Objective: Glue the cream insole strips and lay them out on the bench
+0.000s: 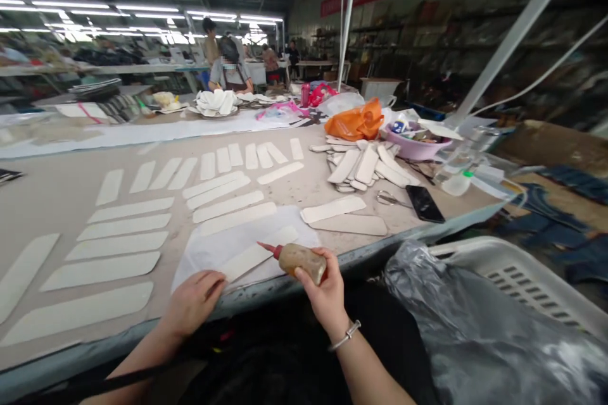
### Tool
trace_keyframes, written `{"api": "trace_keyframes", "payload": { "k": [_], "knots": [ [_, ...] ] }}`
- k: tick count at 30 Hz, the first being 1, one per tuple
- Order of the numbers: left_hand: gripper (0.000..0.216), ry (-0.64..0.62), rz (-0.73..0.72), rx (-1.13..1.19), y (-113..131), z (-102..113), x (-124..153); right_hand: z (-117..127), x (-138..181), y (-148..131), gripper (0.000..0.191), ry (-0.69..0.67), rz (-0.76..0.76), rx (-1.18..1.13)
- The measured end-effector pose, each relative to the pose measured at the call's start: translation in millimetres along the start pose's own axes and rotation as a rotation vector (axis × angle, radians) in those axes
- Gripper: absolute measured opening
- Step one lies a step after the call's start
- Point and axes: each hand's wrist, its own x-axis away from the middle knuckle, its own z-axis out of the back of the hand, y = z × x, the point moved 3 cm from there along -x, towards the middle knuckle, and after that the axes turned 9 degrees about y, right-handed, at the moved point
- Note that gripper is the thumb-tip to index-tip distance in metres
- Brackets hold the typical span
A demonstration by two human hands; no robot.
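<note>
My right hand [325, 291] is closed around a small squeeze bottle [297, 258] of brownish glue, with its red nozzle pointing left over a pale insole-shaped strip [254, 255]. That strip lies on a white sheet [213, 250] at the table's near edge. My left hand [192, 300] rests with its fingers pressed on the strip's near end. Several more pale strips [123, 228] lie in rows across the table to the left and behind.
A heap of strips [365, 168] sits at the right, by scissors [389, 198], a black phone [425, 204], a pink bowl [413, 145] and an orange bag [356, 120]. A white basket lined with grey plastic [479, 323] stands at my lower right. People work at far tables.
</note>
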Motion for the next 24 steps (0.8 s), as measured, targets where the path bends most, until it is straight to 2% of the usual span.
{"api": "trace_keyframes", "payload": {
  "k": [5, 11, 18, 24],
  "knots": [
    [0.018, 0.085, -0.015, 0.083, 7.4, 4.3, 6.2, -31.4, 21.9, -9.0, 0.04, -0.171, 0.238, 0.129],
    [0.014, 0.139, 0.018, 0.113, 8.9, 5.1, 11.8, -56.4, 36.3, -7.0, 0.045, -0.325, 0.312, 0.163],
    [0.015, 0.111, 0.061, 0.132, 11.4, 4.2, 10.0, -69.6, 43.5, -2.5, 0.049, -0.387, 0.318, 0.219],
    [0.012, 0.079, 0.025, 0.125, 11.3, 4.9, 8.2, -59.7, 35.3, -1.4, 0.045, -0.338, 0.322, 0.275]
  ]
}}
